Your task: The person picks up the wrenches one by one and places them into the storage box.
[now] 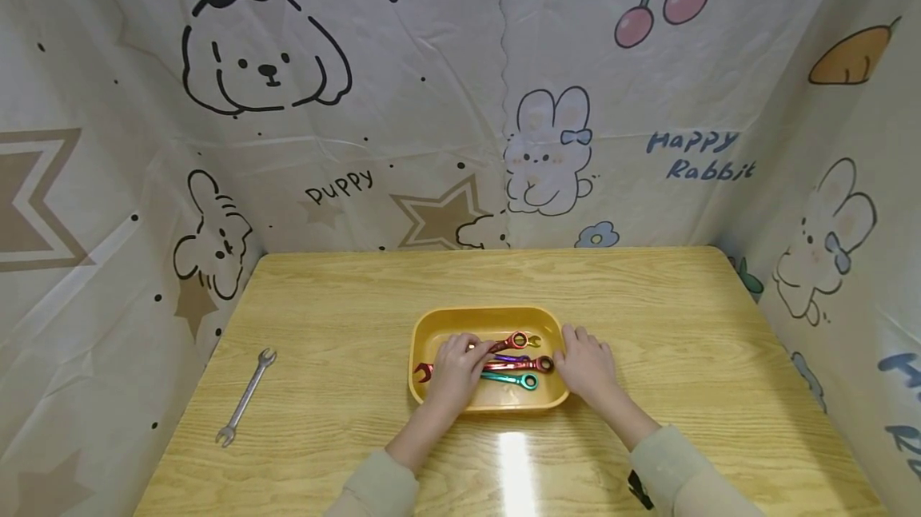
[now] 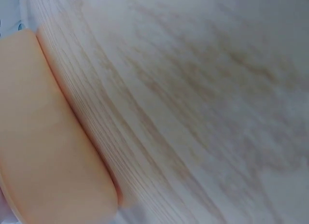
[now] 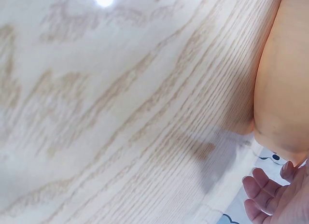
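In the head view a yellow tray (image 1: 489,405) holds several coloured ratchet wrenches. My left hand (image 1: 455,373) is over its left half, thumb and fingertips pinching a red ratchet wrench (image 1: 516,341) by the shank. Below lie another red wrench (image 1: 507,366), a purple wrench (image 1: 512,358) and a green wrench (image 1: 528,381); a gold wrench end (image 1: 534,341) shows behind. The left hand partly covers them. My right hand (image 1: 586,365) rests against the tray's right rim with loosely bent fingers. In the right wrist view its fingers (image 3: 265,190) appear beside the tray wall (image 3: 285,74).
A silver open-end wrench (image 1: 246,397) lies apart on the left of the wooden table (image 1: 345,301). Printed cloth (image 1: 432,45) hangs behind the table and on both sides. A small black object (image 1: 639,490) is beside the right sleeve (image 1: 676,461).
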Available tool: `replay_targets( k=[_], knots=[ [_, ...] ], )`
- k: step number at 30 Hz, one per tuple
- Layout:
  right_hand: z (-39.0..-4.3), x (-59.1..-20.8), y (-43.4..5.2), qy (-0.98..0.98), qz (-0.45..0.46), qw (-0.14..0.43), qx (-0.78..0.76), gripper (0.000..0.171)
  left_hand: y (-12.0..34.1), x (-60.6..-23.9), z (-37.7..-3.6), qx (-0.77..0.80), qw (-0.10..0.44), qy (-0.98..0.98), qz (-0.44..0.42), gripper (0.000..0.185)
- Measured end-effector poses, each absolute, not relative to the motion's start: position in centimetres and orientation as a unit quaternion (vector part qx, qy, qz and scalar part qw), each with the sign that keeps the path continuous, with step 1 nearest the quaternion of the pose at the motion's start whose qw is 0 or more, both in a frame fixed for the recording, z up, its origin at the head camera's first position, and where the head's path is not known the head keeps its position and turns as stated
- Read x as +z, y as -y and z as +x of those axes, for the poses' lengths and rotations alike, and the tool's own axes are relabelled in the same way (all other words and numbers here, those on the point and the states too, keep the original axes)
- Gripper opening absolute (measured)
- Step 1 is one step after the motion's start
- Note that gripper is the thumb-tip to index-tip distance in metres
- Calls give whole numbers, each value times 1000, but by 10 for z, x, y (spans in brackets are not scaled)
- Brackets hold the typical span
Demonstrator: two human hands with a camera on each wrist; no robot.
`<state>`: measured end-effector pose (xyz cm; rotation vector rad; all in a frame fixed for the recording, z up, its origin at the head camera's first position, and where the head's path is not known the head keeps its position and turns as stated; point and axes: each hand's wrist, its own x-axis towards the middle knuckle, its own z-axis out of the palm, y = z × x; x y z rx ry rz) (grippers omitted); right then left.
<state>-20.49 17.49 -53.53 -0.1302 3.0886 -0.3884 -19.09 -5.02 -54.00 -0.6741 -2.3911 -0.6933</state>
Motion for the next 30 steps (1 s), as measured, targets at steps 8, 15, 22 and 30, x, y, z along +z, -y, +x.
replay_targets(
  k=[8, 15, 22, 30],
  knots=[
    [-205, -534, -174, -991, -38, 18, -125, 33, 47, -540, -193, -232, 236, 911, -248, 16],
    [-205, -533, -174, -991, -40, 13, -126, 30, 44, -539, -195, -210, 197, 925, -249, 16],
    [-205, -534, -175, -991, -41, 12, -125, 29, 42, -541, -199, -195, 163, 936, -244, 17],
    [-205, -535, -175, -991, -43, 13, -124, 28, 42, -543, -202, -178, 137, 942, -248, 15]
  ],
)
